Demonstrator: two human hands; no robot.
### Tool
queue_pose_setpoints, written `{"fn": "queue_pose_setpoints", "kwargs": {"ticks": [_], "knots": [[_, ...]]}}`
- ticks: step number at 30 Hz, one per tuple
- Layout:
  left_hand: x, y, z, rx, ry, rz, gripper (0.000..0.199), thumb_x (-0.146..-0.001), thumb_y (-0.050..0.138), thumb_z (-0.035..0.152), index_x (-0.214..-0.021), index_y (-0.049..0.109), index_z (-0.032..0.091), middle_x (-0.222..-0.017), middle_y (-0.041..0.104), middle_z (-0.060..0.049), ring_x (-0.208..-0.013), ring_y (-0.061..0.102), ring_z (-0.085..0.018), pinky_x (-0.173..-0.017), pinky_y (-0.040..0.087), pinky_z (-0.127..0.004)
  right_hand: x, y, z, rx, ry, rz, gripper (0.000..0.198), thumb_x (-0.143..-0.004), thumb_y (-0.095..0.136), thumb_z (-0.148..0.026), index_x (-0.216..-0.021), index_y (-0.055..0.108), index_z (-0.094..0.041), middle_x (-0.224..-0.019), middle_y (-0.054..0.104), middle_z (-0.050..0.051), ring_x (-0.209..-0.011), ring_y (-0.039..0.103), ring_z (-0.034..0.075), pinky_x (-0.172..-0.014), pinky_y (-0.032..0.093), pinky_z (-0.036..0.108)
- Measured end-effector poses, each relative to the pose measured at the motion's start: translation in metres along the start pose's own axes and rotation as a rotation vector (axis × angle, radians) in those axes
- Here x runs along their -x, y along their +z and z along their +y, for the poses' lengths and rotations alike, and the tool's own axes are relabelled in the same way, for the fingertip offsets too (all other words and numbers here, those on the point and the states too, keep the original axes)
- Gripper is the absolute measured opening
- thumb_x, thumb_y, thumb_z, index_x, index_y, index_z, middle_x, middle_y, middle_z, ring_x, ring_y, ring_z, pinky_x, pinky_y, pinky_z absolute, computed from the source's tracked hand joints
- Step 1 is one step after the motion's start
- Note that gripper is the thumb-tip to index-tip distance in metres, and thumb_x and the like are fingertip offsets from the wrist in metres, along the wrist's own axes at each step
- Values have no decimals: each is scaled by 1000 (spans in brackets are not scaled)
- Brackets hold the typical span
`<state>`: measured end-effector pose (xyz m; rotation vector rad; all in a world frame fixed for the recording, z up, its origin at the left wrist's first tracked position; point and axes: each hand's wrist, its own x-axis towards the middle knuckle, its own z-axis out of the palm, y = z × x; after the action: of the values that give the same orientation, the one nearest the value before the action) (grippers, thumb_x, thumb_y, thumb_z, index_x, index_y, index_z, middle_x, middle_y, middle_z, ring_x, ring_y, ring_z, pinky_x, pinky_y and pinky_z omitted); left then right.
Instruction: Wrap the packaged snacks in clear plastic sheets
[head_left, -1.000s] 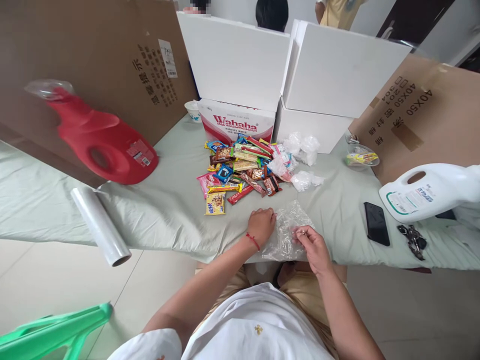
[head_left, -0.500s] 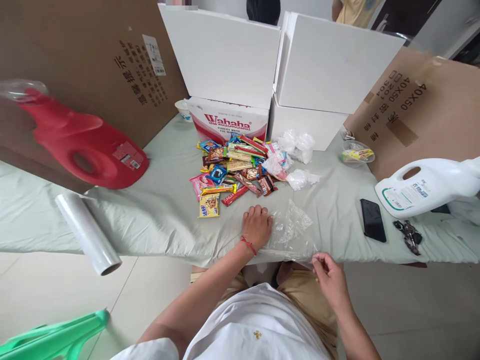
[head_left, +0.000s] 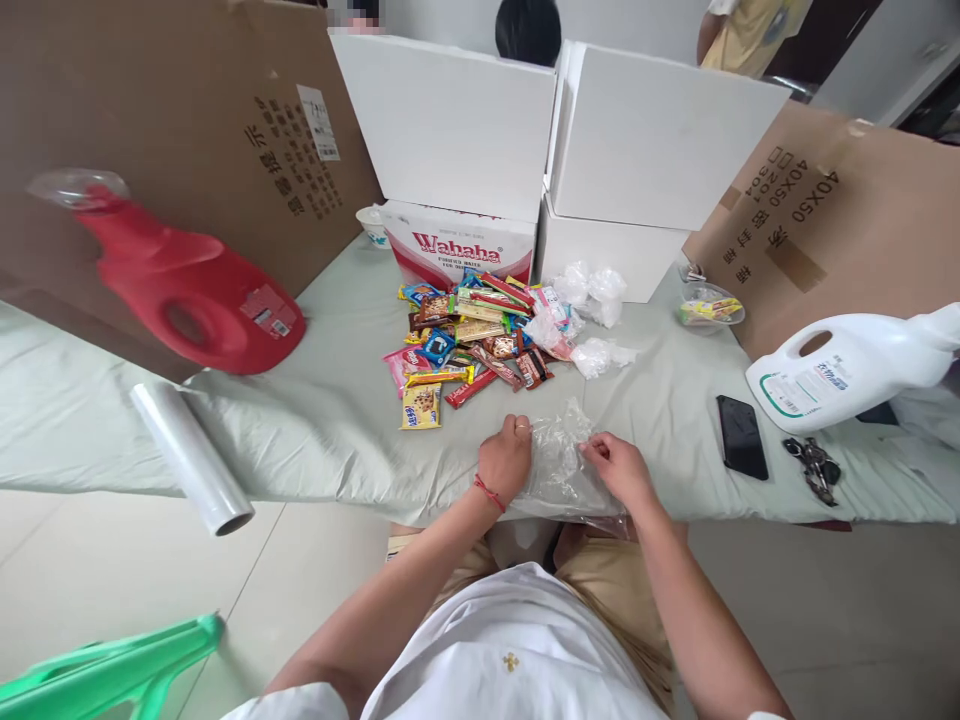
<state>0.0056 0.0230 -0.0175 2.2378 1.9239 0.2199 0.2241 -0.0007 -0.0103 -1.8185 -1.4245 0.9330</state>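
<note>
A clear plastic bag (head_left: 559, 470) lies crumpled at the table's front edge, between my two hands. My left hand (head_left: 505, 458), with a red string on the wrist, is closed on the bag's left side. On the opposite side my right hand (head_left: 616, 466) pinches the bag's edge between thumb and fingers. Beyond the bag spreads a heap of wrapped snacks (head_left: 480, 325), with a yellow cookie packet (head_left: 421, 407) at its near end. Several knotted clear plastic bags (head_left: 596, 357) sit to the right of the heap.
A red jug (head_left: 199, 290) and a plastic film roll (head_left: 191, 458) lie at left. On the right are a white jug (head_left: 840, 370), a phone (head_left: 742, 437), keys (head_left: 814, 468) and a small bowl (head_left: 711, 306). White boxes (head_left: 630, 140) stand behind. People are partly visible beyond.
My right hand has moved up and left from the bag's near corner to its far right edge. My left hand has drawn slightly left, its fingers now curled on the bag.
</note>
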Motion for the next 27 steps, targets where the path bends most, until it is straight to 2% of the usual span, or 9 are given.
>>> {"fn": "queue_pose_setpoints", "kwargs": {"ticks": [4,9,12,15,17,20,22,23,27], "knots": [[8,-11,-27,84,-189,47,33,-108,29,35,-112,56,17,-110,68,-13,-75,70,-24,-62,43,-31,-12,25,0,-211,-33,-7,39,-80,64,-61,-72,62,-24,-59,53,-2,-57,45,16,-57,34,29],[22,-16,-73,179,-353,221,29,-106,33,35,-106,56,18,-96,70,-12,-71,67,-24,-60,42,-30,-20,33,-7,-311,-21,25,44,-81,59,-68,-80,57,-24,-67,56,0,-59,49,16,-53,40,28],[38,-18,-89,141,-370,262,25,-101,46,35,-110,59,16,-105,68,-16,-82,67,-28,-67,48,-35,-18,37,-10,-296,-2,19,40,-82,60,-65,-80,55,-25,-69,59,0,-56,55,17,-50,42,29],[55,-26,-89,44,-278,401,32,-94,56,32,-119,61,13,-122,62,-22,-111,62,-37,-87,49,-46,-13,37,-10,-231,-3,19,34,-84,61,-59,-79,57,-25,-67,62,1,-52,57,18,-52,42,31],[59,-35,-83,16,-122,484,30,-95,54,28,-120,63,14,-126,62,-22,-122,57,-38,-98,45,-51,-11,35,-12,-148,-33,26,32,-87,59,-55,-78,58,-25,-66,63,1,-52,58,18,-57,44,31],[47,-45,-71,71,324,373,28,-98,48,22,-119,67,22,-124,69,-13,-130,56,-29,-110,38,-48,-12,31,-18,-55,-82,28,31,-90,54,-52,-79,58,-24,-67,65,1,-51,59,17,-59,45,31],[30,-43,-67,95,518,231,31,-101,45,25,-123,66,25,-128,70,-9,-134,55,-25,-115,35,-47,-15,26,-20,-49,-95,21,32,-90,54,-53,-80,59,-23,-68,66,0,-48,57,16,-57,44,30],[21,-39,-67,90,530,178,33,-102,43,28,-127,65,24,-134,68,-9,-137,53,-25,-117,34,-48,-18,23,-20,-45,-100,24,32,-90,53,-54,-81,59,-23,-68,65,-1,-47,56,15,-56,44,29],[6,-14,-73,18,363,65,43,-105,38,32,-143,55,22,-157,50,-11,-144,46,-29,-119,30,-59,-22,1,-4,56,-104,108,34,-90,52,-55,-81,60,-23,-66,65,-1,-51,57,17,-59,43,29]]}}
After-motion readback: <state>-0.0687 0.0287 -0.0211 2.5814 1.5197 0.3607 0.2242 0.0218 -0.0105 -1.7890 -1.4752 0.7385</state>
